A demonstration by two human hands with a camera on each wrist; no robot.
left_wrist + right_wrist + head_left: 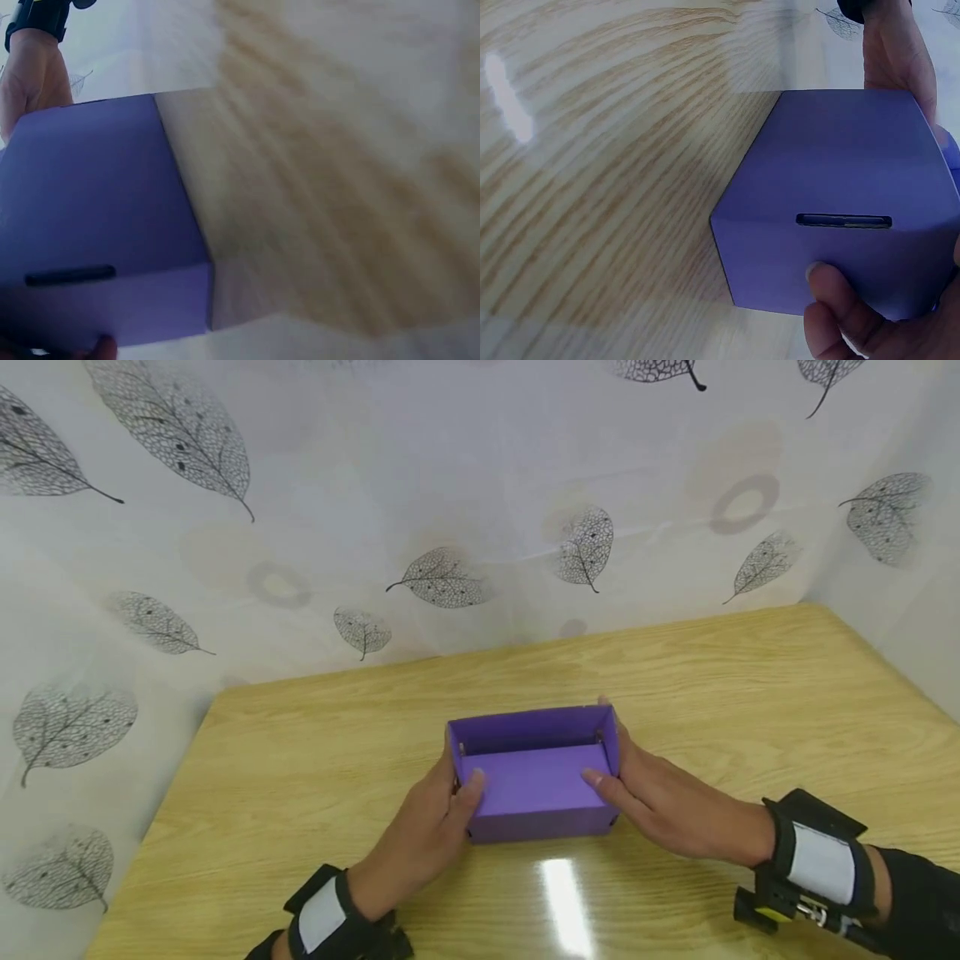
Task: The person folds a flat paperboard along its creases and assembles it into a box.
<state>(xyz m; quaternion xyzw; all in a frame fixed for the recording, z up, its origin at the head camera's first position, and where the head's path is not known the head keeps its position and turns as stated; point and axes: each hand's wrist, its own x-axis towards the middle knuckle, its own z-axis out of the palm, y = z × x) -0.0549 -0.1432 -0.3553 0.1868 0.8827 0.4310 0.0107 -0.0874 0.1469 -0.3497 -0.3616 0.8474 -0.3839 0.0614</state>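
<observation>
Between my two hands is a small purple cardboard box (540, 827), its open side facing me, with a lighter purple panel (534, 781) across the lower part of the opening. My left hand (427, 818) grips the left end, thumb over the edge onto the panel. At the opposite end my right hand (667, 802) holds on likewise, thumb over the edge and fingers along the outer side. In the right wrist view a dark slot (844, 220) shows at a fold of the box, right above the fingertips. Most of the left fingers are hidden by the box.
A wood-grain table (300, 777) lies beneath, with a bright light reflection (566, 902) near its front. Pale fabric (495, 485) printed with dark leaves stands behind the table and along its sides. Each wrist wears a black strap (817, 864) with a white patch.
</observation>
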